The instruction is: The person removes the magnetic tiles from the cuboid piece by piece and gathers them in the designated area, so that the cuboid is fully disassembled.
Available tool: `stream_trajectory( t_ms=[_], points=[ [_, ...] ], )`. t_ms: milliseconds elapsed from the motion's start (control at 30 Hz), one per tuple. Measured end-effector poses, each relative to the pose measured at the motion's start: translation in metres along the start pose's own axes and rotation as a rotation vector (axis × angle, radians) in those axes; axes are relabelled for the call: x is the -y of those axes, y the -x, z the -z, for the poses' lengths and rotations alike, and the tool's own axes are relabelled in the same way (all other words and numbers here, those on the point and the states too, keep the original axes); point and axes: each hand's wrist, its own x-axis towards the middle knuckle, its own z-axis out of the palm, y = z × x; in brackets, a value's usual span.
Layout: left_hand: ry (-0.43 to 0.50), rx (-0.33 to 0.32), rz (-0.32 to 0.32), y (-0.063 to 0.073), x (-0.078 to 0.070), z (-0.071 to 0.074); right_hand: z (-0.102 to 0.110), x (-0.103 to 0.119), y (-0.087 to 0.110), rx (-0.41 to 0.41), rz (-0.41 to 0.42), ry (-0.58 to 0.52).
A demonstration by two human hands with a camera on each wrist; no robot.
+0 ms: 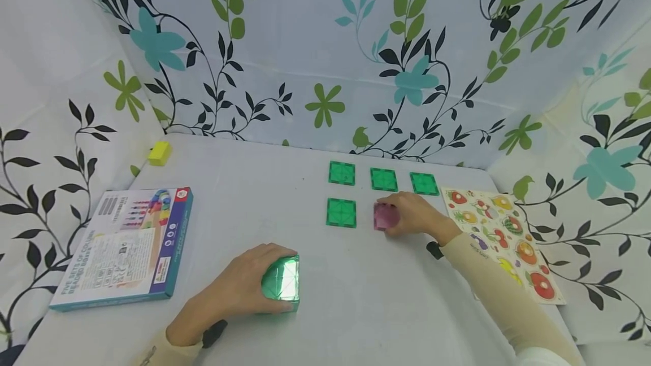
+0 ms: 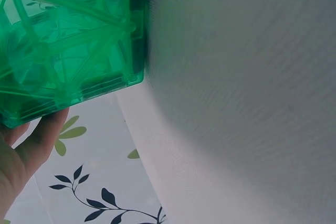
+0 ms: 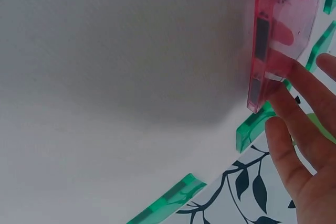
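My left hand point(image 1: 249, 281) grips a see-through green magnetic tile cube point(image 1: 282, 280) near the front of the white table, with thumb and fingers on opposite sides. In the left wrist view the green cube point(image 2: 73, 45) shows ribbed faces, and part of the left hand point(image 2: 31, 153) is beneath it. Farther back, my right hand point(image 1: 414, 216) holds a clear pink magnetic tile point(image 1: 385, 216) by its right side. The pink tile point(image 3: 262, 51) stands tilted in the right wrist view, dark magnets along its edge, fingers behind it. Right beside it lies a flat green tile point(image 1: 341, 213).
Behind lie three green tiles point(image 1: 383, 179) in a row. A fruit sticker sheet point(image 1: 500, 236) is at the right, and a boxed set point(image 1: 127, 244) at the left. A small yellow block point(image 1: 160, 153) sits at the back left corner. Patterned cloth point(image 1: 285, 72) encloses the table point(image 1: 244, 185).
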Motion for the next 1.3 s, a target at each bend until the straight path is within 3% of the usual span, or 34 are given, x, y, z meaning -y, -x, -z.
stream_trajectory(
  t_ms=[333, 767, 933, 1300],
  points=[
    [-0.012, 0.0, 0.005, 0.001, -0.001, 0.0, 0.001, -0.008, -0.002, 0.036, -0.064, -0.03],
    [-0.015, 0.002, 0.001, 0.001, -0.002, 0.0, -0.005, -0.005, 0.007, -0.023, -0.001, -0.07],
    [-0.007, 0.002, -0.003, 0.001, -0.002, -0.001, -0.003, 0.021, 0.011, -0.099, 0.053, -0.081],
    [-0.005, -0.013, 0.005, -0.002, -0.003, -0.001, 0.011, 0.116, 0.014, -0.201, 0.32, -0.08]
  ],
)
